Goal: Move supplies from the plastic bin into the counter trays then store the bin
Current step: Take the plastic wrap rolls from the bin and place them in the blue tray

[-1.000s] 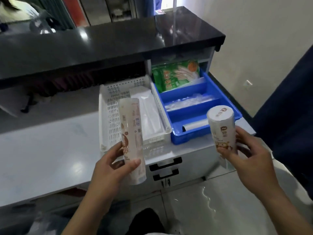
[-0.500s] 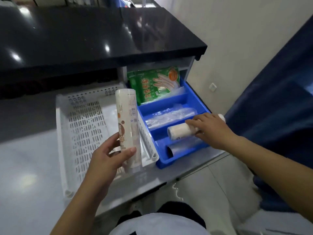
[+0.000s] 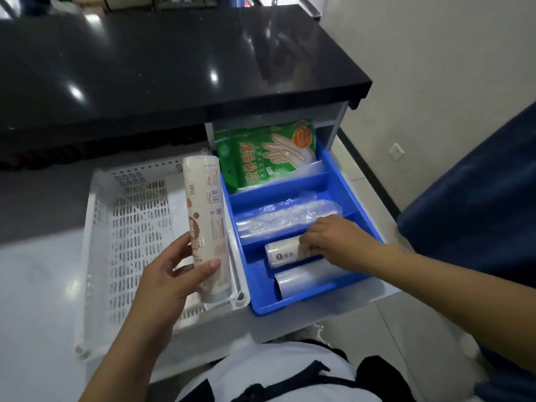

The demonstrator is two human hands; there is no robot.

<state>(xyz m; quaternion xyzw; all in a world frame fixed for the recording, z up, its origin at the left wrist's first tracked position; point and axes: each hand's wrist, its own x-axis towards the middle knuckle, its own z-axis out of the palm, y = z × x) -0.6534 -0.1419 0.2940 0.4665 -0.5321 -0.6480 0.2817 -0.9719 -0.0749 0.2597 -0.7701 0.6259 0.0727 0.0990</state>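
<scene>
Setting a short paper-wrapped roll (image 3: 285,250) down into the nearest compartment of the blue tray (image 3: 336,184), the right hand (image 3: 333,239) has its fingers curled over the roll's far end, and the roll lies on its side, seemingly touching a clear film roll (image 3: 301,281) already there. The left hand (image 3: 171,274) is wrapped around the lower half of a taller roll (image 3: 206,224), holding it upright just over the seam where the white bin (image 3: 98,250) meets the blue tray.

Trouble, if it comes, looks likeliest from the roundness of everything. Both rolls in that front compartment are smooth cylinders, so once the fingers let go, the paper one could ride up on the slick film roll rather than settle beside it. The tall roll is gripped low (top-heavy, I'd guess), and a loosened thumb could tip it back into the bin or onto the counter (image 3: 34,285), which is glossy enough to let it roll away.

The white bin is hard plastic, perforated with rows of slots, and from here it looks nearly emptied, though the tall roll hides part of its right side. The blue tray is solid plastic with straight dividers: a crinkly green glove packet (image 3: 266,155) stands at the back, and a wrinkled roll of clear bags (image 3: 287,219) fills the middle slot. Above hangs a polished black shelf (image 3: 174,62), throwing back the ceiling lights.
</scene>
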